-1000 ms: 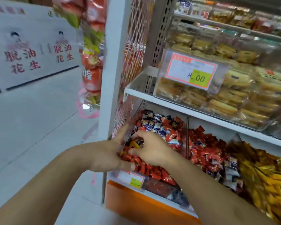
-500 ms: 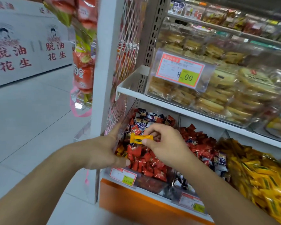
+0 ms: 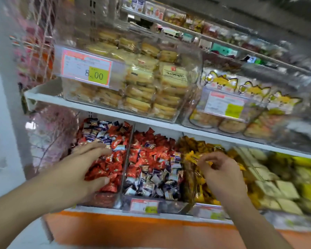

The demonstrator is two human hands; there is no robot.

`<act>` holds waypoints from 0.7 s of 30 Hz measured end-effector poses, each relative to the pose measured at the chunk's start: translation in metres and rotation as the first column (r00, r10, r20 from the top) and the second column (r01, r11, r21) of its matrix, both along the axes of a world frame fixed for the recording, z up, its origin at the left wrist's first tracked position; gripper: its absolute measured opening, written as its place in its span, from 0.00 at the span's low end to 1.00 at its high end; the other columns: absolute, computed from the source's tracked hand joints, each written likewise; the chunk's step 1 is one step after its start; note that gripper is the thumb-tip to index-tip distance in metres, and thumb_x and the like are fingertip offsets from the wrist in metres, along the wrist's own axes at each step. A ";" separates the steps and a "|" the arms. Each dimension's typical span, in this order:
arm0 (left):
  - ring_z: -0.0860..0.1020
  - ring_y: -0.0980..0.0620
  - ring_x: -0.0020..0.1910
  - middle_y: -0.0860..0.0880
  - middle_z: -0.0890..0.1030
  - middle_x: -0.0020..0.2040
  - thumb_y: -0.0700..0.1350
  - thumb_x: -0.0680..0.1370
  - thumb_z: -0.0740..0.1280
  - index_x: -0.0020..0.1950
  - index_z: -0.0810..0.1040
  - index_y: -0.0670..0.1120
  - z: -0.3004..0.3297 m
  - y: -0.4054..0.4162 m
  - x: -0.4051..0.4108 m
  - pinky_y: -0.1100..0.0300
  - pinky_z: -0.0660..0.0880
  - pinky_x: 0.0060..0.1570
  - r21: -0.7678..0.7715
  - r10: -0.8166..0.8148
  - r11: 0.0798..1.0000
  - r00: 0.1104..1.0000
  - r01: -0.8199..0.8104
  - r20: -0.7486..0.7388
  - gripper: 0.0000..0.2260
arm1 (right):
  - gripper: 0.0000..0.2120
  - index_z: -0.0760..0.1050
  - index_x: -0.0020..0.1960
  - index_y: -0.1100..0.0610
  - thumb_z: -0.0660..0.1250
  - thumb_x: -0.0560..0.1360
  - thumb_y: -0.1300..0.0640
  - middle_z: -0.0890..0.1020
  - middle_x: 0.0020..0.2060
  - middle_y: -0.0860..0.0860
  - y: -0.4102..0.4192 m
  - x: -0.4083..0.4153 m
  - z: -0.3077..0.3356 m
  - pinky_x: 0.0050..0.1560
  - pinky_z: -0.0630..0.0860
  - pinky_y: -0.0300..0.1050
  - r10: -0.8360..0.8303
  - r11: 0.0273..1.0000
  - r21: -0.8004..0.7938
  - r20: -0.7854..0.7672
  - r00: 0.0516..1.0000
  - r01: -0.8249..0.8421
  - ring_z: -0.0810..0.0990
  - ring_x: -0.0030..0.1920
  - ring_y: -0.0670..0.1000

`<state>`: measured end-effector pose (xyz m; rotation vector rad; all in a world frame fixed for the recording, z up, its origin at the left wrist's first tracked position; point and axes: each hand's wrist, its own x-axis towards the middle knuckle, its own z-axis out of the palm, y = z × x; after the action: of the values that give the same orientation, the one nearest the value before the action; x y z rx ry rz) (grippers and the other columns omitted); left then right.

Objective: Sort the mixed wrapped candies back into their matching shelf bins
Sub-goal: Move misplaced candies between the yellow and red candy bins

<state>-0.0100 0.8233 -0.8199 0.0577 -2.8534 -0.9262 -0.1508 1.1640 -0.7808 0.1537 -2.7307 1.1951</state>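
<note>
The left hand (image 3: 83, 169) lay spread over the leftmost bin (image 3: 113, 198), its fingers straight and its palm pressing down on the heap of red candies (image 3: 113, 164), with a patch of blue-and-white candies (image 3: 97, 131) piled toward the back of that same bin. The right hand (image 3: 221, 175) hung above the third bin (image 3: 201, 210) from the left, the one holding yellow candies (image 3: 199, 146), and its thumb and curled fingers pinched a yellow candy (image 3: 191, 156) just over that pile; the picture was blurred there, so the wrapper's print could not be read. Between the two hands stood the middle bin (image 3: 144, 206), red candies at the back and blue-and-white ones heaped at the front, with a price tag on its front lip. Further right lay packs of pale and yellow wrapped sweets (image 3: 280, 187). On the white shelf (image 3: 101, 107) above sat a clear box of wrapped cakes (image 3: 144, 87) carrying a price label (image 3: 87, 69) reading 8.00, and beside it a second clear box (image 3: 241, 112) with cartoon-printed packets. An orange base panel (image 3: 133, 230) ran below the bins.
</note>
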 end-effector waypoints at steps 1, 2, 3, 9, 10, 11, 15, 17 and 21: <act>0.55 0.67 0.77 0.76 0.54 0.73 0.61 0.76 0.72 0.73 0.64 0.69 -0.001 0.002 -0.002 0.60 0.57 0.77 -0.006 0.010 1.000 1.000 -0.010 -0.010 0.28 | 0.04 0.80 0.51 0.47 0.71 0.79 0.48 0.84 0.45 0.44 0.010 -0.008 0.001 0.38 0.80 0.50 -0.049 0.999 0.022 -0.020 0.999 0.049 0.82 0.39 0.45; 0.56 0.68 0.76 0.77 0.56 0.72 0.61 0.75 0.71 0.72 0.66 0.69 -0.001 0.004 -0.003 0.60 0.57 0.77 -0.008 0.019 1.000 1.000 -0.020 -0.020 0.27 | 0.08 0.80 0.55 0.47 0.71 0.79 0.46 0.84 0.46 0.43 0.018 -0.013 0.002 0.38 0.80 0.50 -0.071 0.997 0.020 -0.025 0.997 0.071 0.83 0.41 0.46; 0.58 0.68 0.75 0.78 0.58 0.70 0.62 0.75 0.71 0.71 0.67 0.69 -0.002 0.006 -0.005 0.60 0.59 0.76 -0.015 0.020 1.000 0.999 -0.021 -0.033 0.26 | 0.14 0.79 0.61 0.48 0.71 0.78 0.45 0.83 0.51 0.43 0.023 -0.017 0.002 0.39 0.80 0.48 -0.066 0.998 0.024 -0.008 0.998 0.066 0.83 0.45 0.47; 0.67 0.68 0.70 0.75 0.65 0.69 0.63 0.73 0.72 0.66 0.69 0.71 0.002 0.004 -0.007 0.61 0.64 0.72 -0.068 0.048 0.996 0.997 -0.052 -0.056 0.23 | 0.29 0.67 0.77 0.48 0.72 0.79 0.47 0.81 0.51 0.43 0.019 -0.008 0.006 0.27 0.78 0.46 0.032 0.981 0.190 0.044 0.999 -0.040 0.84 0.39 0.54; 0.67 0.68 0.69 0.75 0.65 0.69 0.61 0.74 0.72 0.66 0.69 0.72 0.006 0.003 -0.006 0.62 0.64 0.70 -0.077 0.063 0.995 0.996 -0.068 -0.057 0.23 | 0.27 0.68 0.76 0.48 0.71 0.79 0.47 0.80 0.46 0.43 0.016 -0.005 0.008 0.26 0.78 0.49 0.040 0.982 0.183 0.034 0.999 -0.046 0.83 0.32 0.53; 0.68 0.67 0.69 0.74 0.66 0.69 0.60 0.74 0.73 0.67 0.68 0.71 0.009 0.000 -0.005 0.63 0.64 0.69 -0.082 0.079 0.993 0.995 -0.084 -0.064 0.24 | 0.25 0.69 0.74 0.47 0.71 0.79 0.47 0.81 0.45 0.44 0.012 -0.003 0.008 0.23 0.75 0.49 0.052 0.981 0.186 0.023 0.998 -0.056 0.79 0.25 0.50; 0.65 0.58 0.75 0.63 0.64 0.76 0.57 0.76 0.72 0.78 0.64 0.59 0.012 -0.024 0.002 0.65 0.59 0.71 -0.135 0.169 0.975 0.983 -0.178 -0.074 0.32 | 0.15 0.73 0.65 0.44 0.70 0.80 0.49 0.78 0.42 0.41 -0.016 0.011 0.008 0.25 0.73 0.46 0.135 0.967 0.218 -0.016 0.991 -0.128 0.76 0.27 0.51; 0.59 0.57 0.78 0.62 0.57 0.79 0.59 0.78 0.70 0.82 0.56 0.56 0.012 -0.038 0.007 0.66 0.54 0.73 -0.144 0.201 0.969 0.980 -0.201 -0.017 0.37 | 0.15 0.75 0.65 0.44 0.70 0.79 0.49 0.79 0.45 0.40 -0.034 0.023 0.006 0.35 0.73 0.37 0.234 0.938 0.275 -0.056 0.971 -0.210 0.76 0.37 0.42; 0.46 0.56 0.82 0.55 0.43 0.84 0.61 0.78 0.68 0.84 0.41 0.53 0.007 -0.066 0.018 0.66 0.45 0.74 -0.125 0.218 0.972 0.963 -0.199 0.160 0.46 | 0.16 0.73 0.67 0.37 0.69 0.81 0.50 0.74 0.59 0.31 -0.079 0.042 0.003 0.64 0.71 0.35 0.500 0.832 0.314 -0.072 0.863 -0.456 0.70 0.58 0.34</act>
<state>0.0076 0.7576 -0.8133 0.4390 -2.9730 -0.7573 -0.1085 1.0849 -0.7778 0.9800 -2.7925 0.8127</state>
